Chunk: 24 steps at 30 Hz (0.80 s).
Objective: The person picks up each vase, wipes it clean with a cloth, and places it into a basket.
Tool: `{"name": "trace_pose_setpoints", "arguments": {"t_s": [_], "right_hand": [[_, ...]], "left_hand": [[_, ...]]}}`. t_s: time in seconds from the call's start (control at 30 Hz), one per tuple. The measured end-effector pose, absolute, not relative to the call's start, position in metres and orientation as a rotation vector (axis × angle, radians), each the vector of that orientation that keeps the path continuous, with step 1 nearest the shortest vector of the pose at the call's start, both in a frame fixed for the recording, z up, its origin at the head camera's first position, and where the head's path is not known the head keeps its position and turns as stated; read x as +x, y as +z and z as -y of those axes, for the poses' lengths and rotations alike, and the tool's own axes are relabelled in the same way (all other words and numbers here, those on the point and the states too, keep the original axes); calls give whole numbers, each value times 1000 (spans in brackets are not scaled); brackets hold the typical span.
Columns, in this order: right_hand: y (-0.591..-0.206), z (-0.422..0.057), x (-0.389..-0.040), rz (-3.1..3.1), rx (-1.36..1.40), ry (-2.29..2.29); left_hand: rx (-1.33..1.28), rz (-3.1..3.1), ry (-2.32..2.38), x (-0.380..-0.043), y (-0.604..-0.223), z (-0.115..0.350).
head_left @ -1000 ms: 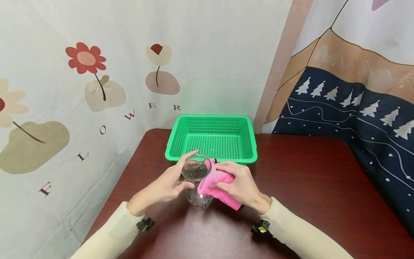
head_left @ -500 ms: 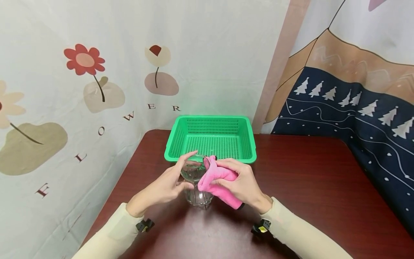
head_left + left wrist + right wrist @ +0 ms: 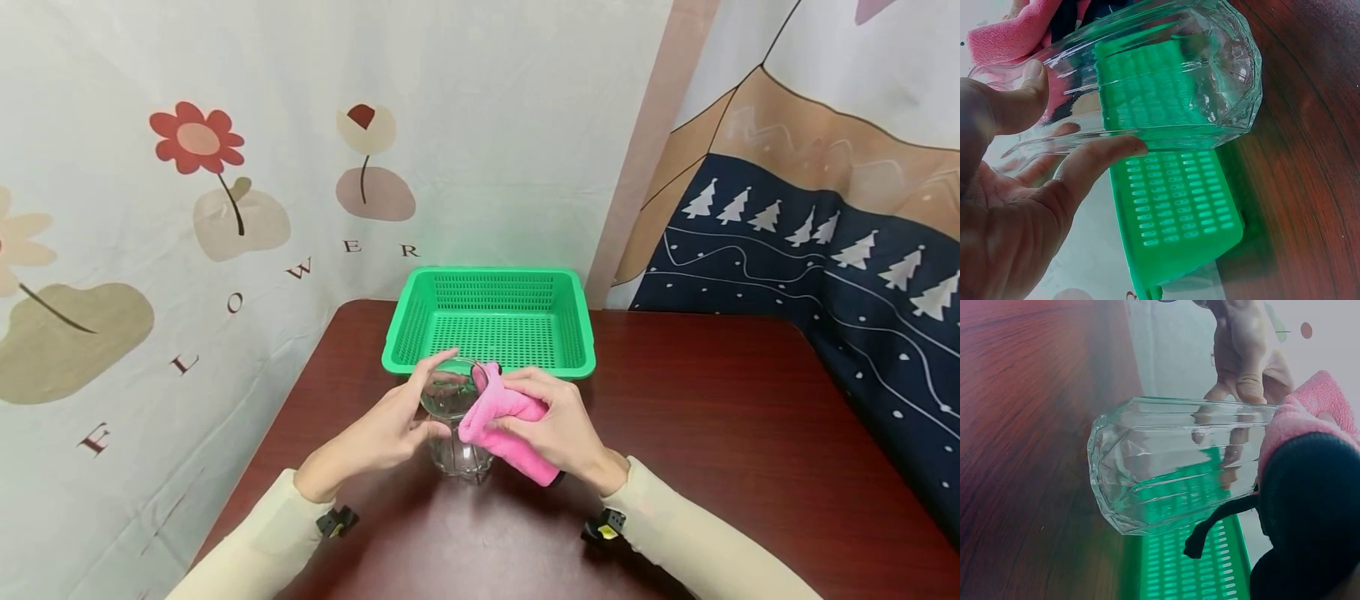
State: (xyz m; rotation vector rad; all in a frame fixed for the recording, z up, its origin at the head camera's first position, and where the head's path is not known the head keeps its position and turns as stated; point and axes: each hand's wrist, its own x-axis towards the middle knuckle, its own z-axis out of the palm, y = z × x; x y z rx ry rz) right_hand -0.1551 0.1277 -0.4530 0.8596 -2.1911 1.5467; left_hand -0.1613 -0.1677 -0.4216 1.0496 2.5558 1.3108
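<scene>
A clear glass vase (image 3: 459,454) with a faceted base stands upright in front of the basket, held from its left side by my left hand (image 3: 386,425). Thumb and fingers wrap its upper part, as the left wrist view also shows around the glass vase (image 3: 1166,81). My right hand (image 3: 558,425) pinches a folded pink cloth (image 3: 513,429) against the right side of the vase's rim, with part of the cloth tucked over the edge. In the right wrist view, the dark underside and a black strap of the cloth (image 3: 1307,422) cover much of the vase's mouth.
Behind the vase, a green perforated plastic basket (image 3: 495,333) stands on the reddish-brown table (image 3: 712,433). A printed curtain (image 3: 495,125) hangs along the table's back and left edges, with a dark blue section (image 3: 750,250) to the right.
My right hand has shifted the pink cloth slightly, and more of it now lies over the rim's right edge. The left hand and the vase stay nearly in place.
</scene>
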Motion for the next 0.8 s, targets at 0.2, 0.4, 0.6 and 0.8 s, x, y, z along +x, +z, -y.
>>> {"name": "trace_pose_setpoints", "arguments": {"t_s": [0.2, 0.4, 0.6, 0.8], "right_hand": [[-455, -127, -156, 2207, 871, 1535], [-456, -127, -154, 2239, 878, 1489], [-461, -125, -154, 2285, 935, 1356], [-462, -126, -154, 2302, 962, 1268]], "left_hand": [[1035, -2572, 1295, -160, -422, 167], [1049, -2562, 1307, -161, -423, 167], [1066, -2556, 1311, -161, -424, 167], [1071, -2554, 1317, -162, -424, 167]]}}
